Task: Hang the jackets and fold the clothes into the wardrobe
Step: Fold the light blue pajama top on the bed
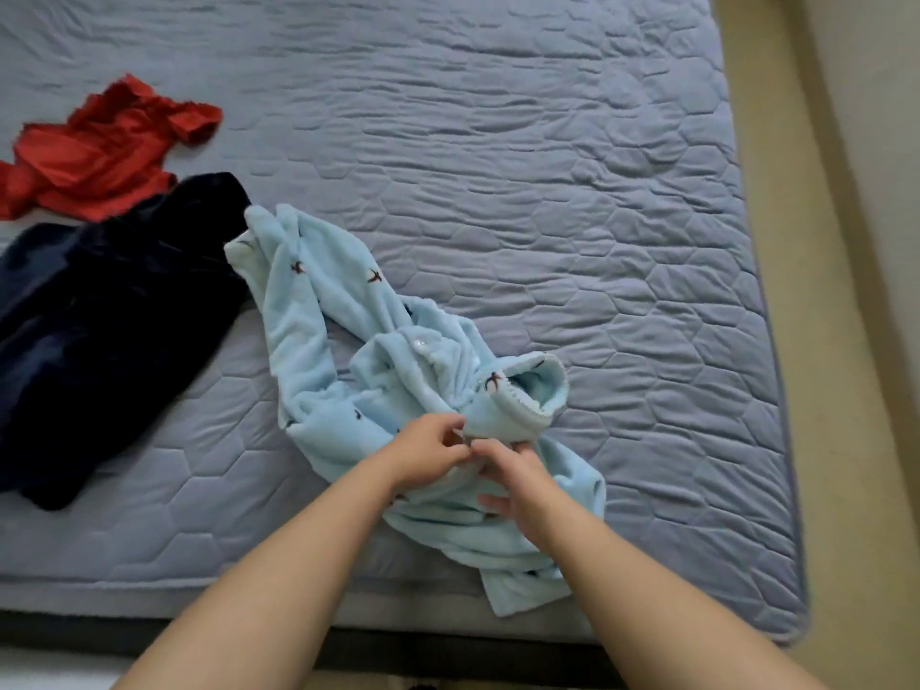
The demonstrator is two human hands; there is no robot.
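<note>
A blue top [318, 341] of soft, fluffy fleece is lying crumpled on the near part of a bed cover [547, 191]. Small dark red marks are dotting its pile, and a pale button [420, 344] is showing near its middle. One long part is stretching away to the upper left, and another is trailing down over the near edge of the bed. A cuff [527, 395] with a scalloped trim is standing open like a short tube, just beyond the hands.

The left hand [428, 453] is curling its fingers and pinching a fold of the fleece at the base of that cuff. The right hand [513, 478] is meeting it fingertip to fingertip, gripping the same bunched fabric with its thumb tucked below. Both forearms are reaching in bare from the bottom edge.

A dark blue garment [99, 316], plush and heavy looking, is sprawling to the left, with its upper corner just touching the far end of the blue top. A thin, creased red garment [99, 151] is lying beyond it, overlapping its far edge.

The cover is grey-blue and quilted in stitched hexagons, and it is wrinkling in long ripples. Wide bare cover is stretching to the right and beyond, up to a piped edge beside a beige floor [796, 141].
</note>
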